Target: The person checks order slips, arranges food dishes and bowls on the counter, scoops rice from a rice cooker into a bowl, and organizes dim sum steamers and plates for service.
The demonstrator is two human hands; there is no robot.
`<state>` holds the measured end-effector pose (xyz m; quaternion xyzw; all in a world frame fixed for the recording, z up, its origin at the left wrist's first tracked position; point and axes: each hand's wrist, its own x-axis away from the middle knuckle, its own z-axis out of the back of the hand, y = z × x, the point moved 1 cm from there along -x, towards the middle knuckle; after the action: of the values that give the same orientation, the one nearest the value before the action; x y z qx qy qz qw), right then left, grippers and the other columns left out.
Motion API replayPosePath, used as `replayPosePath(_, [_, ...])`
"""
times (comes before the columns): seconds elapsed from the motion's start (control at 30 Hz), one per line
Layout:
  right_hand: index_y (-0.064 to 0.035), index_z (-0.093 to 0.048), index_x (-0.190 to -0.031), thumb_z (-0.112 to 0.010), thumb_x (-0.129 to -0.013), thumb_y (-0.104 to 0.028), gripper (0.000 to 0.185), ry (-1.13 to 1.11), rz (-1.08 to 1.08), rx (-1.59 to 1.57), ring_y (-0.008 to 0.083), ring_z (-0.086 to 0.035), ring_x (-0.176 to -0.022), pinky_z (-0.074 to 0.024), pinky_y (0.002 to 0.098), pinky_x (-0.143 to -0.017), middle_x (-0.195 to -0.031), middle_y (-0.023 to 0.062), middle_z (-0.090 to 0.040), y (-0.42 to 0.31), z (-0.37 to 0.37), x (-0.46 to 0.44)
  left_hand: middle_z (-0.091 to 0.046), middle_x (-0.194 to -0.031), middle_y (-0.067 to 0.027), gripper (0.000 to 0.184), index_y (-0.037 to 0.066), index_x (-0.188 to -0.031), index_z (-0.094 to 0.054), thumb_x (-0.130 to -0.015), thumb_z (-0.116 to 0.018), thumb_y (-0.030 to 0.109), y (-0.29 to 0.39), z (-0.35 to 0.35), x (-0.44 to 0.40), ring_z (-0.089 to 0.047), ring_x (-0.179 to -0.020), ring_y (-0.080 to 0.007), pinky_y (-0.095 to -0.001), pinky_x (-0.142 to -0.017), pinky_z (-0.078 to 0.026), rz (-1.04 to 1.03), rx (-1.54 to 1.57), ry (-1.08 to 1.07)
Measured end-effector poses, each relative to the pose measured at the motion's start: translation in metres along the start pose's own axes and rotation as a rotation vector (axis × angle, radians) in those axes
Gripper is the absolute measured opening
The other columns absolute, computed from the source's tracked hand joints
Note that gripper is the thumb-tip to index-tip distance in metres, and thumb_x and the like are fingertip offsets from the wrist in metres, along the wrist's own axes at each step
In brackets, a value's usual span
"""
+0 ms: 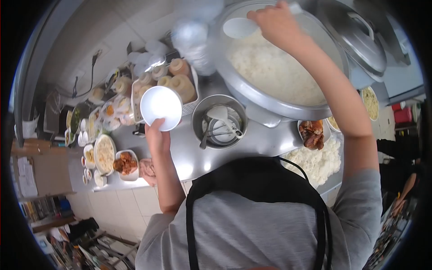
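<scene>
Bowl (161, 102) at 10 o'clock, held in the left hand (158, 136), nothing showing inside (glare's strong, so don't quote me). Scoop (238, 28) near 12, gripped by the right hand (276, 22) over the pot (237, 85) at 1. Plenty of rice (265, 72) in there, no load visible on the scoop; looks like early days.

A round, glossy white bowl (161, 107) is held at ten o'clock, gripped by its six-o'clock edge. At one o'clock stands a large silvery pot (230, 77) of white rice (265, 67), a rounded white paddle (239, 28) over its ten-o'clock side.
</scene>
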<state>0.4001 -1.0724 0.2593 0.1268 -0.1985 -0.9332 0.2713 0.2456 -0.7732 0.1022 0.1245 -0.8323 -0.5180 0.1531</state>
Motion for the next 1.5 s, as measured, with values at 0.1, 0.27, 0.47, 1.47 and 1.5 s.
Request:
replayPosePath(0.1, [-0.014, -0.061, -0.083, -0.053, -0.069, -0.01, 0.017, 0.199, 0.049, 0.099, 0.019, -0.057, -0.073, -0.0349, 0.0365, -0.073, -0.072, 0.0034, -0.061, 0.008, -0.117, -0.04, -0.042, -0.116, -0.0194, 0.058, -0.004, -0.123, -0.032, -0.067, -0.048, -0.003, -0.002, -0.019, -0.002, -0.049, -0.1, -0.0357, -0.054, -0.068, -0.051, 0.027, 0.027, 0.014])
replayPosePath(0.27, [-0.0125, -0.061, -0.075, -0.054, -0.07, -0.012, 0.009, 0.126, 0.253, 0.154, 0.019, -0.056, -0.072, -0.0331, 0.0352, -0.075, -0.069, 0.0034, -0.059, -0.029, -0.122, -0.023, -0.045, -0.113, -0.0183, 0.059, -0.004, -0.123, -0.032, -0.066, -0.05, -0.001, -0.002, -0.032, -0.014, -0.052, -0.097, -0.0333, -0.0497, -0.068, -0.052, 0.044, 0.075, -0.037])
replayPosePath(0.47, [-0.0123, -0.06, -0.073, -0.053, -0.069, -0.011, 0.008, 0.008, 0.031, 0.03, 0.0183, -0.055, -0.07, -0.0284, 0.0366, -0.077, -0.066, 0.0039, -0.058, 0.002, -0.148, -0.022, -0.046, -0.114, -0.0198, 0.062, -0.005, -0.124, -0.029, -0.066, -0.05, 0.001, 0.004, -0.051, -0.026, -0.052, -0.099, -0.0363, -0.0475, -0.07, -0.054, 0.088, 0.226, -0.131])
replayPosePath(1.47, [-0.0007, -0.06, -0.07, -0.051, -0.061, -0.007, 0.014, -0.372, -0.147, -1.028, 0.0195, -0.05, -0.058, -0.0374, 0.0299, -0.054, -0.059, 0.0119, -0.052, 0.02, -0.123, 0.02, -0.031, -0.131, -0.0172, 0.061, 0.01, -0.13, -0.028, -0.086, -0.037, 0.05, 0.035, -0.145, -0.042, -0.037, -0.117, -0.0372, -0.0563, -0.084, -0.043, 0.019, 0.375, -0.502])
replayPosePath(1.5, [0.0003, -0.059, -0.067, -0.05, -0.059, -0.005, 0.013, -0.339, -0.137, -1.106, 0.0174, -0.048, -0.053, -0.036, 0.0269, -0.048, -0.054, 0.0118, -0.049, 0.029, -0.117, 0.024, -0.033, -0.13, -0.016, 0.059, 0.011, -0.13, -0.028, -0.086, -0.038, 0.049, 0.032, -0.15, -0.047, -0.039, -0.116, -0.0347, -0.0551, -0.085, -0.042, 0.016, 0.288, -0.517])
